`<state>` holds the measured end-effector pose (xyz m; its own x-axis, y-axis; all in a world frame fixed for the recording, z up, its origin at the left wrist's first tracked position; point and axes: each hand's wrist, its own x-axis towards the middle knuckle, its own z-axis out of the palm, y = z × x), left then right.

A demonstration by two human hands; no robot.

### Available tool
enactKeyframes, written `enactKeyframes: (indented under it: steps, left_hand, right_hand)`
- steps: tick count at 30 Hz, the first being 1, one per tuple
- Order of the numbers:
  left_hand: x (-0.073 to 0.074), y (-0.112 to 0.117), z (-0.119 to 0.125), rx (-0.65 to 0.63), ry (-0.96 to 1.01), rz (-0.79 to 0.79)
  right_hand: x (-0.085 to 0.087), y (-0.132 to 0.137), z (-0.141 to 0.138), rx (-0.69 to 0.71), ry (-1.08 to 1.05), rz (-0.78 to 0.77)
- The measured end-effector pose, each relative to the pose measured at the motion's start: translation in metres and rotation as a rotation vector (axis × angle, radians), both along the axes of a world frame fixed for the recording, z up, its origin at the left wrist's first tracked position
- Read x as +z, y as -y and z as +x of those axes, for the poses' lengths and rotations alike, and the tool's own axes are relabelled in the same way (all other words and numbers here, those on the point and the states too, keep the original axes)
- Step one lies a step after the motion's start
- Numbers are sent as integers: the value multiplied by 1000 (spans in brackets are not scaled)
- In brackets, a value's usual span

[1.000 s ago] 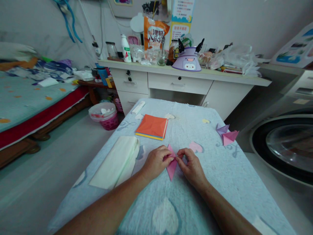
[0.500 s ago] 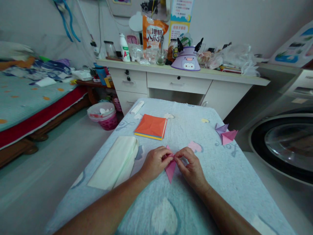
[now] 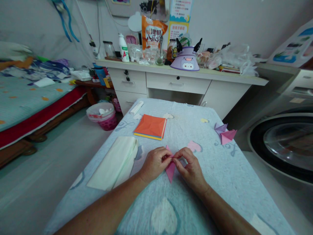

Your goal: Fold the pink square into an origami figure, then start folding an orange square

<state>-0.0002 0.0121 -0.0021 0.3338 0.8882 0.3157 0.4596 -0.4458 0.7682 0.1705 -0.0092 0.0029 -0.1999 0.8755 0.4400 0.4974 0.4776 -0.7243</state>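
Note:
A folded pink paper piece [image 3: 170, 170] lies on the light blue table cover [image 3: 220, 176], its point toward me. My left hand [image 3: 154, 162] pinches its left side with fingers closed. My right hand [image 3: 189, 166] pinches its right side, fingertips meeting the left hand's at the paper's middle. A stack of coloured paper squares [image 3: 150, 126], orange on top, sits just beyond the hands.
A folded white cloth [image 3: 116, 162] lies left of my hands. Two folded paper figures, purple and pink [image 3: 226, 133], sit at the right edge. A white tube [image 3: 137, 107] lies at the far left. Beyond stand a cluttered desk [image 3: 181, 81], a pink bin [image 3: 102, 115], a bed [image 3: 29, 101], a washing machine [image 3: 283, 143].
Both hands stay pinched on the pink paper, with only small finger movement at its middle fold. The view has shifted slightly.

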Motion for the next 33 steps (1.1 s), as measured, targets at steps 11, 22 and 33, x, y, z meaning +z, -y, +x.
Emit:
enactKeyframes:
  steps: [11, 22, 33]
  left_hand:
    - [-2, 0, 0, -26, 31, 42]
    - [-1, 2, -1, -72, 133, 22]
    - [-1, 5, 2, -86, 71, 183]
  right_hand:
    - [1, 2, -2, 29, -46, -70]
    - [5, 5, 0, 60, -46, -39]
    - [10, 7, -1, 28, -63, -117]
